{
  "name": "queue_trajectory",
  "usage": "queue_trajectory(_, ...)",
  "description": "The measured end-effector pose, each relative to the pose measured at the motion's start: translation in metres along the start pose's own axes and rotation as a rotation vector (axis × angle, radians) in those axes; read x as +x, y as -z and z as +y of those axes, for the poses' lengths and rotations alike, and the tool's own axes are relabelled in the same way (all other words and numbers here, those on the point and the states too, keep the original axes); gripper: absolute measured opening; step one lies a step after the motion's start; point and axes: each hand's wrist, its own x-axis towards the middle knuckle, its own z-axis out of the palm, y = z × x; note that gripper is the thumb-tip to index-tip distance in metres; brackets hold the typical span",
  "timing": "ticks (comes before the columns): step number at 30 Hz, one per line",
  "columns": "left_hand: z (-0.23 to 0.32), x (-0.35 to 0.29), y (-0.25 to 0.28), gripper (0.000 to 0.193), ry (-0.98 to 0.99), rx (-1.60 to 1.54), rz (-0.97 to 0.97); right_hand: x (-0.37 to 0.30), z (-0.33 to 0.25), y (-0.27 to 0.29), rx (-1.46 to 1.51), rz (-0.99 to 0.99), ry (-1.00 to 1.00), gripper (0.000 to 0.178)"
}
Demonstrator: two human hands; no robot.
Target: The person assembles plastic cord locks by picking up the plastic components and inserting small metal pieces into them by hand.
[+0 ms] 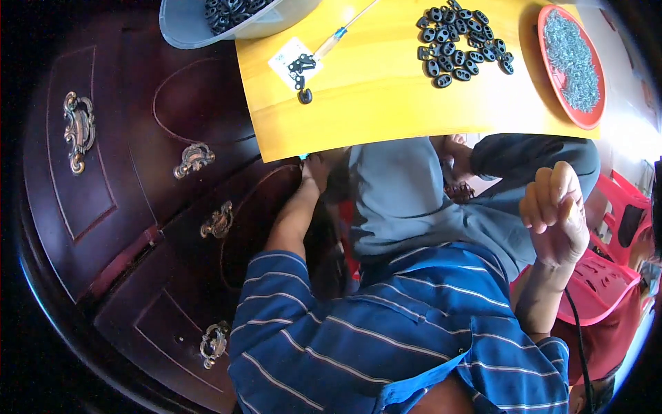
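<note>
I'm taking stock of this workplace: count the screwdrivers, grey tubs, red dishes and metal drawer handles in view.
Screwdriver: 1
Grey tub: 1
Red dish: 1
Metal drawer handles: 4
Total: 7

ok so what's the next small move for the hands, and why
Probably bring the raised right hand over the yellow table: the screwdriver and black parts lie there, but this hand is off to the side, and the left hand is by the near edge.

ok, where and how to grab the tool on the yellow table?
Probably the handle, coming from the right: it's the thick part and lies at the near end, the thin shaft pointing away, while black parts crowd its left.
</note>
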Motion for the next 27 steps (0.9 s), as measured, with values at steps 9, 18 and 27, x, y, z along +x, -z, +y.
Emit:
queue_trajectory(9, 0.015, -0.070, 0.047, 0.056, 0.154, -0.094, -0.235, -0.009, 0.016, 0.010, 0.109, -0.027, -0.002, 0.027)
queue_trajectory(18, 0.019, -0.112, 0.087, 0.043, 0.420, -1.167, -0.024, -0.034, 0.031, 0.022, 0.191, -0.080, -0.033, 0.024)
queue_trajectory(27, -0.012, -0.132, 0.041, 0.030, 0.317, -2.250, -0.249, -0.046, 0.033, 0.034, 0.257, -0.111, -0.036, 0.022)
